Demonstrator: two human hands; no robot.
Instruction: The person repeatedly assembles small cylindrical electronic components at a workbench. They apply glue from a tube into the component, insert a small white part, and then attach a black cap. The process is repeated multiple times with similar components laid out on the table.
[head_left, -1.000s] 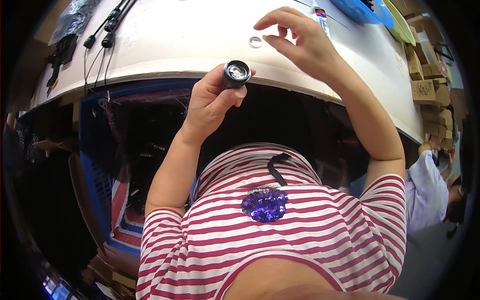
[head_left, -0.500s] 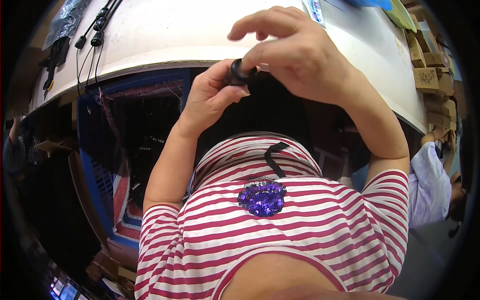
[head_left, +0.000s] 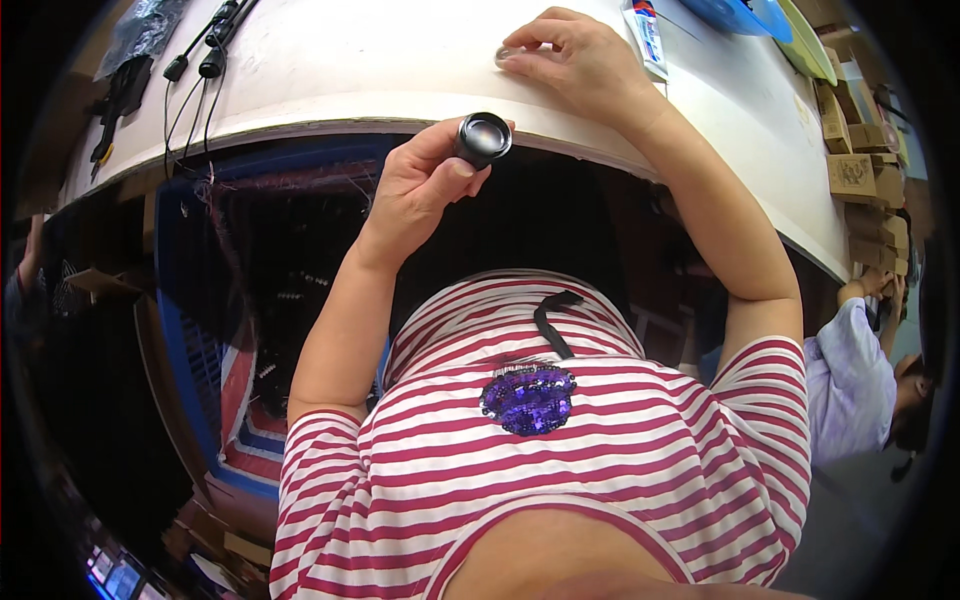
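Observation:
My left hand point(head_left: 425, 180) grips a short black cylinder point(head_left: 484, 140) that looks like a flashlight head, just off the near edge of the white table. Its round end, with a dark rim and a bright glassy middle, faces up. Over the tabletop, my right hand point(head_left: 590, 68) is closed in a pinch on a small clear piece point(head_left: 507, 54), perhaps a lens; its exact shape is partly hidden by the fingers. The right hand is apart from the cylinder. Close beyond it lies a white, blue and red tube point(head_left: 648, 42).
Black flashlights with cords point(head_left: 212, 62) lie at the table's left, beside a black tool point(head_left: 122, 105) and clear plastic wrap point(head_left: 142, 35). A blue basin point(head_left: 745, 15) stands far right. Below the table edge is a blue crate point(head_left: 185, 340). Cardboard boxes point(head_left: 852, 175) and a co-worker point(head_left: 850, 380) are at right.
My right hand has moved up and away from the cylinder to over the tabletop, with the small clear piece now showing in its fingers. The cylinder's open round end has come into sight.

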